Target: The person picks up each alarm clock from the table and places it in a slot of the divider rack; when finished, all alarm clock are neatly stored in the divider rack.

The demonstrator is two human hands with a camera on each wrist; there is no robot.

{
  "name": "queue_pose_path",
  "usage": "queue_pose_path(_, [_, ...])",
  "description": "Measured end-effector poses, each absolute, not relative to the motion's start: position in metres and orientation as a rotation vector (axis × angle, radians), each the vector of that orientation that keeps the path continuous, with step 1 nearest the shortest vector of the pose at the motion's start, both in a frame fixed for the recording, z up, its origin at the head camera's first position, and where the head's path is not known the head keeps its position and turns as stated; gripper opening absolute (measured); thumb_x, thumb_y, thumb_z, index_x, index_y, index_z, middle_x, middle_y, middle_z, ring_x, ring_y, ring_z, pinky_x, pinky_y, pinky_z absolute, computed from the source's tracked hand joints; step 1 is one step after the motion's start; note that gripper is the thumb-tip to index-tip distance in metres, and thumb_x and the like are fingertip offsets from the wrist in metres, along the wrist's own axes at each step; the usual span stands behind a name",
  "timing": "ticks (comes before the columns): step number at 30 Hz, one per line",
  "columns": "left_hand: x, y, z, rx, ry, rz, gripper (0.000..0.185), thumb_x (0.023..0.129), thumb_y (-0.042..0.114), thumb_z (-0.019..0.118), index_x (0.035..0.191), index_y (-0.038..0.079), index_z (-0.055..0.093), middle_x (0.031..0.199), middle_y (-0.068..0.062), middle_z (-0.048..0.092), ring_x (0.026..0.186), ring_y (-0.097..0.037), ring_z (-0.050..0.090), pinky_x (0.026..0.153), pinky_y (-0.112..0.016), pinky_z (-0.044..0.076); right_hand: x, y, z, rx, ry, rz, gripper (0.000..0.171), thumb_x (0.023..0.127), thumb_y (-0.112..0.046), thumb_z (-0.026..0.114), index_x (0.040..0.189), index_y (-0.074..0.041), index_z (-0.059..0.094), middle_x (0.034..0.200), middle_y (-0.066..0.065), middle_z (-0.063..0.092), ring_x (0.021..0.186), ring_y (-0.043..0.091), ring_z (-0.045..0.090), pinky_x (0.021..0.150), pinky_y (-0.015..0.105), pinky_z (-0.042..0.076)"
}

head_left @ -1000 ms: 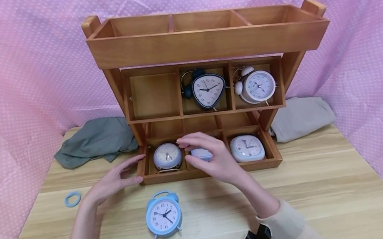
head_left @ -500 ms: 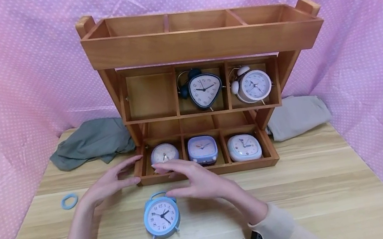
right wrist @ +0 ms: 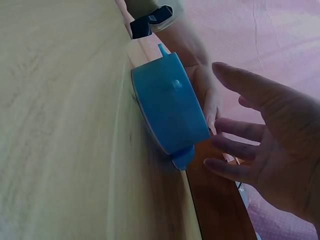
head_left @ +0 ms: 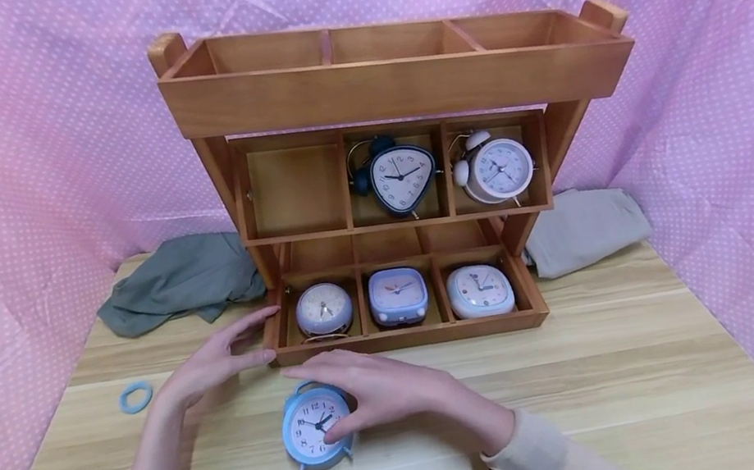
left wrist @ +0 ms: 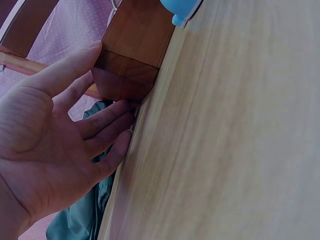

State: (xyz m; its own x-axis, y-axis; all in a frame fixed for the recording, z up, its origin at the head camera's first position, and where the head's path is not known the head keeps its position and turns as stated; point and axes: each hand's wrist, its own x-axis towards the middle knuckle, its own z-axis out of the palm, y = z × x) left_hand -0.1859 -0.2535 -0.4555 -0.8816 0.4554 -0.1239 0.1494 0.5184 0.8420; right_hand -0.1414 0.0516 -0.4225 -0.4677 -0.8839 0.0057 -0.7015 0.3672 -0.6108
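A light blue alarm clock [head_left: 313, 433] lies face up on the table in front of the wooden shelf [head_left: 409, 338]. Over its right side hovers my right hand [head_left: 380, 388], fingers parted and thumb across the dial in the head view. The right wrist view shows a gap between that hand and the blue clock [right wrist: 167, 105]. My left hand [head_left: 212, 366] is at the shelf's lower left corner, its fingers relaxed and spread. In the left wrist view, thumb and fingers of the left hand [left wrist: 65, 135] are around the corner of the wooden shelf [left wrist: 130, 60].
The bottom tier holds a round clock [head_left: 324, 310], a purple clock [head_left: 398, 296] and a white clock [head_left: 480, 290]. A dark triangular clock [head_left: 403, 179] and a white twin-bell clock [head_left: 497, 169] sit above. A blue ring [head_left: 135, 397], dark cloth [head_left: 182, 280] and grey cloth [head_left: 584, 229] lie around.
My right hand has come away from the bottom tier's middle compartment, down and to the left to the blue clock. The purple clock there is uncovered. The left hand keeps its place.
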Motion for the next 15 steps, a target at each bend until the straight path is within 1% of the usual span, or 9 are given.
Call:
queue_pose_path(6, [-0.1856, -0.2533, -0.4546, 0.504, 2.430, 1.305, 0.065, 0.100, 0.032, 0.068, 0.158, 0.026, 0.040, 0.166, -0.016, 0.035, 0.152, -0.049, 0.032, 0.119, -0.071, 0.029, -0.1397, 0.0503, -0.4251, -1.385, 2.319, -0.715, 0.090, 0.091, -0.045, 0.077, 0.163, -0.031, 0.027, 0.166, -0.002, 0.038, 0.153, 0.013, 0.036, 0.125, 0.035, 0.036])
queue_pose_path(10, [-0.1852, -0.2533, -0.4544, 0.504, 2.434, 1.300, 0.066, 0.099, 0.032, 0.068, 0.158, 0.026, 0.040, 0.166, -0.016, 0.035, 0.152, -0.049, 0.031, 0.118, -0.072, 0.029, -0.1392, 0.0497, -0.4279, -1.387, 2.321, -0.658, 0.091, 0.090, -0.047, 0.077, 0.164, -0.031, 0.026, 0.167, -0.002, 0.037, 0.153, 0.013, 0.037, 0.125, 0.034, 0.036])
queue_pose_path(15, [-0.1849, -0.2533, -0.4536, 0.491, 2.423, 1.310, 0.066, 0.099, 0.033, 0.069, 0.158, 0.027, 0.040, 0.167, -0.015, 0.034, 0.152, -0.049, 0.031, 0.118, -0.071, 0.030, -0.1382, 0.0489, -0.4300, -1.412, 2.326, -0.611, 0.093, 0.089, -0.051, 0.078, 0.164, -0.029, 0.027, 0.165, -0.002, 0.039, 0.151, 0.012, 0.039, 0.124, 0.030, 0.036])
